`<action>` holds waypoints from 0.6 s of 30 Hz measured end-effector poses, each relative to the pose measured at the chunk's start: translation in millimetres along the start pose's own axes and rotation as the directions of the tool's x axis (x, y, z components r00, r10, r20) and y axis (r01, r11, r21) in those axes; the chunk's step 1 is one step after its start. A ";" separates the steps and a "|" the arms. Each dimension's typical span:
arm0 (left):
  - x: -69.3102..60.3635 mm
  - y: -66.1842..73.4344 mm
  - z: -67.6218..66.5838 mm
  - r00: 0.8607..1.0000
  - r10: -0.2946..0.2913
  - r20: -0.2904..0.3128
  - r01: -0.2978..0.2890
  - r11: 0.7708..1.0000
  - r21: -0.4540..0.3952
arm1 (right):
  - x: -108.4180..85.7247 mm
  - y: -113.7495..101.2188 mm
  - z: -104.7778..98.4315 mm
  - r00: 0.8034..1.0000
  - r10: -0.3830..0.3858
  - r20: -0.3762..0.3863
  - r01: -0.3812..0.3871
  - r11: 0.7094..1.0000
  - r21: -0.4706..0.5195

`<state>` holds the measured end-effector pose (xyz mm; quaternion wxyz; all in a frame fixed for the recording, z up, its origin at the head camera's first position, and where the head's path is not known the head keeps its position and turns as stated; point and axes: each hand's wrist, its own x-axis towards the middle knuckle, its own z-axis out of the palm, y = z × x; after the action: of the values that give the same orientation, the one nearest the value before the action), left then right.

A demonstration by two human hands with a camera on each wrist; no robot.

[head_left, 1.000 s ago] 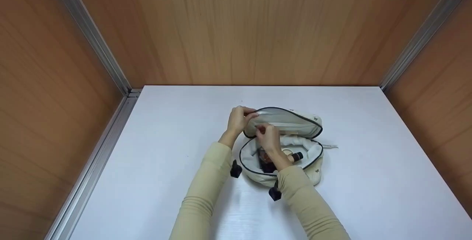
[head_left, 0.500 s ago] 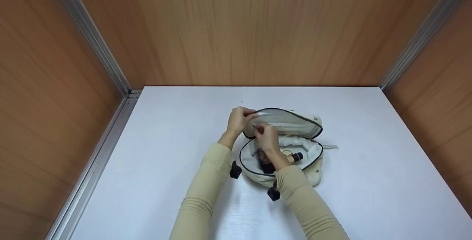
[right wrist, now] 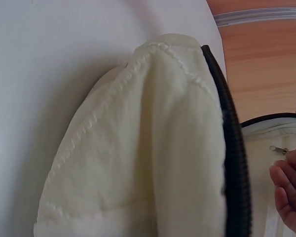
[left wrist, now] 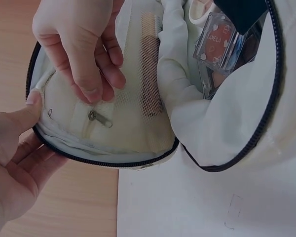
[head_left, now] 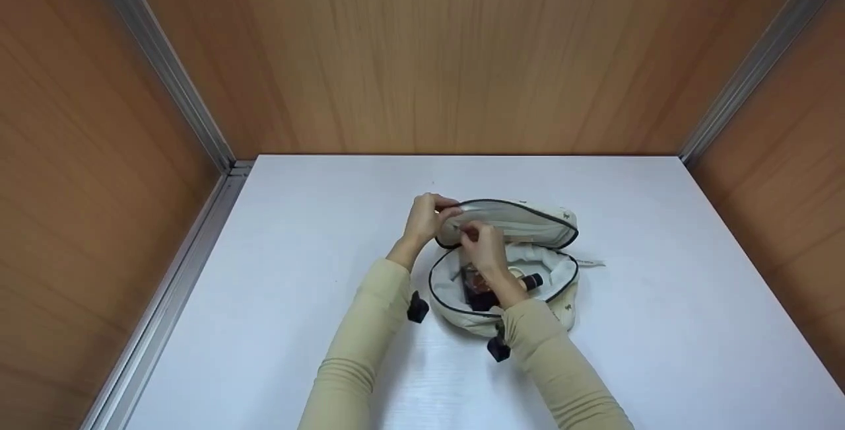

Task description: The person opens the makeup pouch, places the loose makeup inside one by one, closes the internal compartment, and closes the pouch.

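A cream cosmetic bag (head_left: 462, 314) with a black zip lies unzipped, its lid (head_left: 515, 215) tipped back. My left hand (head_left: 422, 220) grips the lid's rim at the left, thumb inside and fingers behind. Inside the lid, my right hand (head_left: 485, 248) pinches the zip tape of the mesh pocket (left wrist: 126, 94), beside its small metal zip slider (left wrist: 92, 116). The slider's pull tab hangs free. A long tan item (left wrist: 150, 74) shows under the mesh. Within the bag lie a clear-lidded blush compact (left wrist: 219, 39) and a black-capped bottle (head_left: 531, 281), partly hidden by my right arm.
The bag rests on a white table (head_left: 297, 298). Wooden panels (head_left: 422, 53) stand behind and at both sides, with metal rails (head_left: 165, 53) in the corners. A small pale tag (head_left: 591, 263) sticks out at the bag's right.
The lid's upper edge has sunk slightly. My right hand moved a little left, then back right; my left hand keeps its grip on the rim.
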<state>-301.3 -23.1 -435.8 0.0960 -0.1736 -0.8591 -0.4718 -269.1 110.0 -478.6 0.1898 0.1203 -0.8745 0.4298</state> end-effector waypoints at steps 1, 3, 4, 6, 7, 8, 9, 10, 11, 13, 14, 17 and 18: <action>-0.3 0.0 -0.2 1.000 -0.001 0.003 0.001 1.000 0.000 | -0.4 -0.6 -1.5 1.000 0.010 0.007 -0.010 1.000 0.000; -0.9 -0.2 -0.7 1.000 -0.007 0.011 0.007 1.000 0.001 | -1.5 -2.1 -4.8 0.999 0.029 0.022 -0.029 1.000 -0.005; -1.3 -0.1 -0.9 1.000 -0.013 0.016 0.013 1.000 -0.001 | -2.1 -2.8 -6.4 0.999 0.033 0.028 -0.032 0.999 -0.008; -2.0 0.3 -1.4 0.999 -0.025 0.027 0.025 1.000 -0.004 | -3.6 -4.0 -9.8 0.999 0.026 0.036 -0.026 1.000 -0.013; -2.4 0.5 -1.7 0.999 -0.027 0.033 0.027 1.000 -0.004 | -4.5 -4.6 -11.4 0.999 0.018 0.036 -0.018 1.000 -0.017; -2.9 0.8 -2.0 0.999 -0.030 0.039 0.030 1.000 -0.003 | -5.3 -5.2 -13.0 0.999 0.009 0.036 -0.009 1.000 -0.021; -3.5 1.2 -2.4 0.999 -0.031 0.044 0.031 1.000 -0.003 | -6.2 -5.9 -14.6 0.999 -0.002 0.037 0.003 1.000 -0.025; -4.2 1.7 -2.8 0.998 -0.033 0.049 0.034 0.999 -0.003 | -7.2 -6.7 -16.2 0.999 -0.013 0.039 0.014 0.999 -0.030; -4.8 2.1 -3.2 0.998 -0.031 0.053 0.031 1.000 -0.002 | -8.2 -7.7 -17.8 0.999 -0.024 0.042 0.025 0.999 -0.035; -6.3 2.5 -4.0 0.998 -0.020 0.056 0.019 1.000 0.003 | -10.1 -10.1 -21.1 0.998 -0.043 0.053 0.045 0.998 -0.041; -7.2 2.7 -4.4 0.998 -0.013 0.057 0.013 1.000 0.005 | -11.2 -11.8 -23.1 0.997 -0.051 0.061 0.054 0.998 -0.041; -9.8 3.0 -5.6 0.998 0.008 0.061 -0.008 1.000 0.009 | -14.6 -17.7 -29.3 0.993 -0.082 0.087 0.085 0.996 -0.030; -10.7 3.0 -5.9 0.998 0.014 0.063 -0.015 1.000 0.011 | -15.6 -19.7 -31.6 0.991 -0.093 0.096 0.096 0.995 -0.029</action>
<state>-290.3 -28.8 -433.9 0.0734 -0.1939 -0.8632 -0.4604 -240.5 124.1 -453.9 0.1706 0.1785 -0.8830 0.3993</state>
